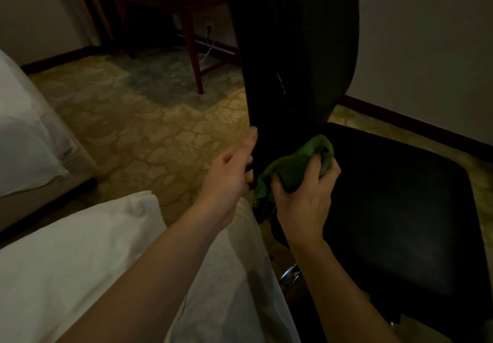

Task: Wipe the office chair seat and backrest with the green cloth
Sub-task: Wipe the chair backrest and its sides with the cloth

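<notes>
Pressing low on the black backrest (293, 49), the right hand (301, 198) squeezes the green cloth (293, 166) just above the seat (400, 209). The left hand (229, 174) rests on the backrest's edge, I think to steady it. Its fingers hide behind, so I cannot tell if it grips.

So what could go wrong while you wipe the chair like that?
The left hand holds only the backrest edge, so a hard push might swing it away.
The green cloth is bunched in the right hand, so it may miss spots where backrest meets seat.
In this dim light, dirt on the black seat is easy to overlook.
</notes>
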Tool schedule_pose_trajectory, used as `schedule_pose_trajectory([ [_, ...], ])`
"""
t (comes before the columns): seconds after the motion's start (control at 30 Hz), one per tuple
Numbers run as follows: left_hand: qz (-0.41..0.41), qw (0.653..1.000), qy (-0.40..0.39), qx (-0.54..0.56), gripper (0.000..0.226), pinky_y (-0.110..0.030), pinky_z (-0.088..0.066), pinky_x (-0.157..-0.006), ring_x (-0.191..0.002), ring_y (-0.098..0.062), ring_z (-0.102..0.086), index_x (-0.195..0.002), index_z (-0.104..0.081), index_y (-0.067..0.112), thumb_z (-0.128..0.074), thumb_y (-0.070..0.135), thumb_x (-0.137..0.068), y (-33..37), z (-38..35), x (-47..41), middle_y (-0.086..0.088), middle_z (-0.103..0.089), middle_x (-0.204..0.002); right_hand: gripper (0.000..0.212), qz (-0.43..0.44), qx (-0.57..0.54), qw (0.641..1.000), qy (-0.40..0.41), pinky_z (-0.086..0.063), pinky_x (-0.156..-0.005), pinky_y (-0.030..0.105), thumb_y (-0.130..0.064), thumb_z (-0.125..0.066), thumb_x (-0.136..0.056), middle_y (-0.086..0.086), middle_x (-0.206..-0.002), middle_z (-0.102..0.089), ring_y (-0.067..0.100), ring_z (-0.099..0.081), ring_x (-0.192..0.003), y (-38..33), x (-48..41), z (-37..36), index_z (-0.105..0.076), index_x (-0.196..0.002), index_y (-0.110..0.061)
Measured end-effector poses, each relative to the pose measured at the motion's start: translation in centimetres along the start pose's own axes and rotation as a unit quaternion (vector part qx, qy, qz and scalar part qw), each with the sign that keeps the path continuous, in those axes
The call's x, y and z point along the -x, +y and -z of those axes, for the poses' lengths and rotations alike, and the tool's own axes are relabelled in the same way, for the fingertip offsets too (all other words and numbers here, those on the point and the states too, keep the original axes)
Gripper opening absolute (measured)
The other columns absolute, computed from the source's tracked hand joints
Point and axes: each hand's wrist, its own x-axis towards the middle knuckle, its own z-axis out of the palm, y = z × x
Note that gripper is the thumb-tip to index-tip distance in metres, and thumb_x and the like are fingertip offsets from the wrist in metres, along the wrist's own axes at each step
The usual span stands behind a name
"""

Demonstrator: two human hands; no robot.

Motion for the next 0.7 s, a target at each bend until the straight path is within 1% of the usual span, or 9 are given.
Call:
schedule_pose_trajectory([
  [0.1,0.0,1.0,-0.004,0.009,0.058,-0.046,-0.055,-0.097,-0.116,-0.018,-0.066,-0.114,-0.073,0.029,-0.062,0.068,-0.073,0.1,-0.1,0.0,0.008,-0.074,-0.115,0.073,-0.021,-0.002,1.0,-0.019,-0.056,-0.086,0.051,-0.033,-0.078,-0.08,0.014,-0.146,-0.025,0.041,-0.05,-0.122,1.3,1.3,-0.6,-0.034,-0.136,-0.014],
  [0.17,-0.003,1.0,-0.001,0.003,0.062,-0.049,-0.054,-0.099,-0.116,-0.017,-0.066,-0.118,-0.072,0.029,-0.062,0.069,-0.072,-0.1,0.0,-0.1,0.01,-0.074,-0.116,0.071,-0.035,-0.009,0.999,-0.029,-0.057,-0.082,0.05,-0.031,-0.079,-0.08,0.016,-0.147,-0.025,0.041,-0.052,-0.117,1.9,1.9,-0.6,-0.037,-0.135,-0.011],
  [0.23,-0.009,1.0,-0.003,-0.004,0.065,-0.047,-0.054,-0.099,-0.117,-0.016,-0.065,-0.124,-0.069,0.029,-0.06,0.068,-0.073,-0.1,0.1,-0.2,0.011,-0.072,-0.118,0.072,-0.041,-0.025,0.998,-0.028,-0.056,-0.084,0.048,-0.03,-0.08,-0.08,0.014,-0.148,-0.024,0.039,-0.051,-0.118,2.2,2.1,-0.3,-0.039,-0.135,-0.01],
  [0.3,-0.012,1.0,-0.008,-0.008,0.065,-0.046,-0.055,-0.098,-0.119,-0.015,-0.064,-0.128,-0.066,0.03,-0.058,0.067,-0.075,-0.1,0.2,-0.2,0.012,-0.072,-0.12,0.074,-0.038,-0.045,0.998,-0.013,-0.054,-0.089,0.043,-0.031,-0.081,-0.079,0.014,-0.147,-0.024,0.036,-0.048,-0.121,1.6,1.6,0.4,-0.039,-0.137,-0.01],
  [0.37,-0.008,1.0,-0.009,-0.007,0.064,-0.047,-0.053,-0.101,-0.12,-0.014,-0.063,-0.127,-0.067,0.031,-0.059,0.068,-0.075,-0.1,0.2,-0.3,0.013,-0.071,-0.121,0.078,-0.029,-0.057,0.998,0.008,-0.048,-0.092,0.035,-0.033,-0.081,-0.078,0.015,-0.146,-0.026,0.03,-0.044,-0.124,0.6,0.6,0.9,-0.038,-0.139,-0.01],
  [0.43,-0.002,1.0,-0.004,-0.01,0.066,-0.049,-0.05,-0.104,-0.123,-0.015,-0.061,-0.125,-0.068,0.033,-0.064,0.074,-0.074,-0.2,0.2,-0.4,0.014,-0.07,-0.124,0.082,-0.02,-0.054,0.998,0.017,-0.046,-0.092,0.032,-0.036,-0.081,-0.077,0.015,-0.146,-0.026,0.029,-0.043,-0.125,-0.4,-0.6,0.9,-0.037,-0.141,-0.011],
  [0.53,-0.005,1.0,0.005,-0.017,0.07,-0.048,-0.05,-0.104,-0.125,-0.016,-0.059,-0.128,-0.066,0.032,-0.064,0.077,-0.075,-0.3,0.3,-0.5,0.013,-0.068,-0.127,0.081,-0.001,-0.031,0.999,0.015,-0.051,-0.093,0.041,-0.04,-0.079,-0.079,0.018,-0.145,-0.028,0.036,-0.046,-0.127,-0.8,-1.1,0.3,-0.034,-0.14,-0.013],
  [0.6,-0.011,1.0,0.004,-0.024,0.063,-0.047,-0.051,-0.103,-0.126,-0.015,-0.06,-0.129,-0.066,0.03,-0.06,0.07,-0.082,-0.4,0.2,-0.6,0.012,-0.069,-0.127,0.08,0.004,-0.023,1.0,0.016,-0.053,-0.094,0.048,-0.041,-0.078,-0.08,0.02,-0.144,-0.029,0.038,-0.046,-0.127,-0.6,-0.7,-0.1,-0.032,-0.14,-0.013],
  [0.7,-0.018,0.999,-0.005,-0.032,0.05,-0.043,-0.05,-0.105,-0.128,-0.01,-0.058,-0.136,-0.061,0.03,-0.053,0.058,-0.095,-0.5,0.1,-0.5,0.014,-0.065,-0.134,0.081,-0.003,-0.02,0.999,0.029,-0.052,-0.095,0.049,-0.04,-0.079,-0.079,0.019,-0.143,-0.029,0.038,-0.046,-0.127,-0.2,-0.5,-0.5,-0.031,-0.139,-0.016],
])
